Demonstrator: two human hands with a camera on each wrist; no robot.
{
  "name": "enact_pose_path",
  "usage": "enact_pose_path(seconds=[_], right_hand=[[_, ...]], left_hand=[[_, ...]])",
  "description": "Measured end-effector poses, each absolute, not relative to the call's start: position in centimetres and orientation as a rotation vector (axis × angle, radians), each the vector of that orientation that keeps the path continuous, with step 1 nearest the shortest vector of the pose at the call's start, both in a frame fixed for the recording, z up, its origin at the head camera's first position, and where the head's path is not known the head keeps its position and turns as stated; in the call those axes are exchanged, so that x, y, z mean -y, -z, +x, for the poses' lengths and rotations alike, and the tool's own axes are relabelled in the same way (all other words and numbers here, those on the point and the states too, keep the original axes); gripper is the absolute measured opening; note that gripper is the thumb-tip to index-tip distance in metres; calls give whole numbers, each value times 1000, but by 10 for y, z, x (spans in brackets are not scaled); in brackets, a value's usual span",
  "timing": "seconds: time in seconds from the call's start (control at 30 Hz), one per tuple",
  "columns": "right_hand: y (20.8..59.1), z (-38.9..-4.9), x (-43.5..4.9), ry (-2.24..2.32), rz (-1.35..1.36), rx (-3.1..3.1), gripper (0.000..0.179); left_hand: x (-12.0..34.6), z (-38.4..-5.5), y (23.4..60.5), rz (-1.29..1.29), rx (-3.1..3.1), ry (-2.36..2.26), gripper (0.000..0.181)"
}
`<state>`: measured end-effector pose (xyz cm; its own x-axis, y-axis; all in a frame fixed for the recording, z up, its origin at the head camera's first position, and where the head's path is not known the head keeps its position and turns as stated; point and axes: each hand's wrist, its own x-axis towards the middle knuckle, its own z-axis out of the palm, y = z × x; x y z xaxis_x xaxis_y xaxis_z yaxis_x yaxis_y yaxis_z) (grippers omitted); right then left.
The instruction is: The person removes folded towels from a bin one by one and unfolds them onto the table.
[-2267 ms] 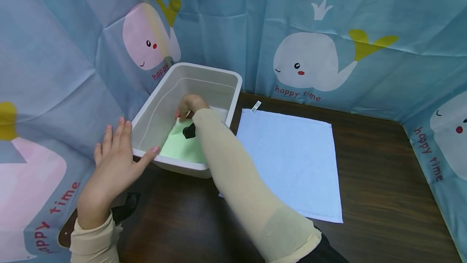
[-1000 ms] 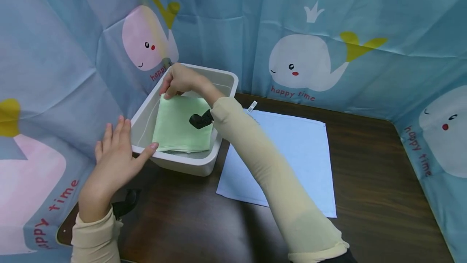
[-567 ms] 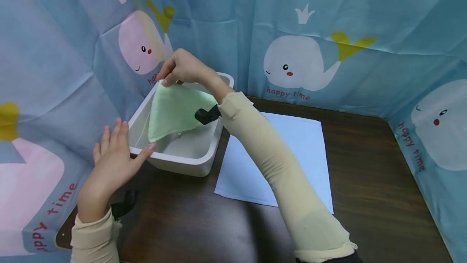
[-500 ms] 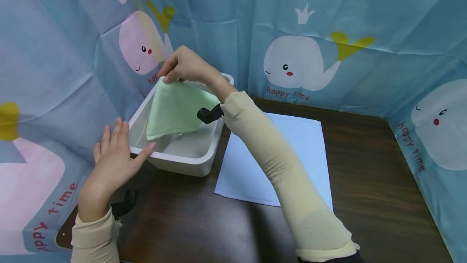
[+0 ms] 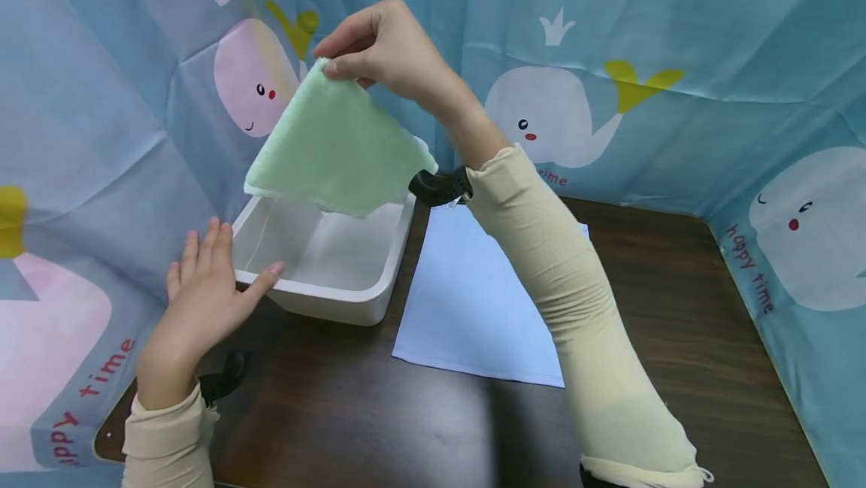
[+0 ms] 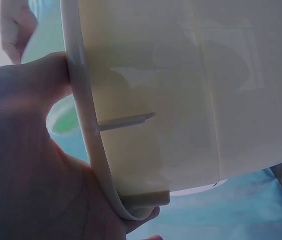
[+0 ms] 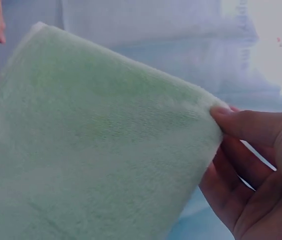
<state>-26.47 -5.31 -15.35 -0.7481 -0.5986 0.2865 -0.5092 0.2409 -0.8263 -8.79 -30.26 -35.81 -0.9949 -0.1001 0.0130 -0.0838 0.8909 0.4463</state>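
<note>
i have the green cloth [image 5: 345, 143] in the right hand [image 5: 392, 52], its top corner pinched between thumb and fingers, so the cloth hangs at about 7 o'clock below. this hand is the nearer; from the left hand [image 5: 201, 294], the cloth is well apart, toward 1 o'clock. i find no clear long axis, but it spreads widest from 9 to 3 o'clock, above the bin [image 5: 338, 293]. the blue cloth [image 5: 473, 307] lies at 5 o'clock from it. the right forearm [image 5: 568, 277] comes from 5 o'clock, wrist bent; the left fingers are straight and spread, thumb resting on the bin's rim.
</note>
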Motion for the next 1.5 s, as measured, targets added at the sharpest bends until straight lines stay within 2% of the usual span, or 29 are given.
enact_pose_path(seconds=[0.5, 0.63, 0.97, 1.13, 1.33, 1.5], right_hand=[[125, -245, -51, 1897, -1090, -2546, 16], [124, -240, -78, 1994, -1010, -2570, 16], [153, -240, -123, 1918, -752, -2695, 18], [184, -239, -138, 1761, -618, -2821, 19], [215, -231, -153, 1698, -472, -2928, 21], [235, -226, -160, 1645, -431, -2951, 22]], left_hand=[[305, -97, 361, 92, 3016, 683, 103], [307, -98, 362, 78, 3012, 650, 103], [308, -92, 361, 40, 2928, 608, 99], [289, -85, 351, -161, 2750, 577, 93], [242, -79, 334, -594, 2564, 543, 84], [200, -79, 336, -966, 2578, 531, 80]])
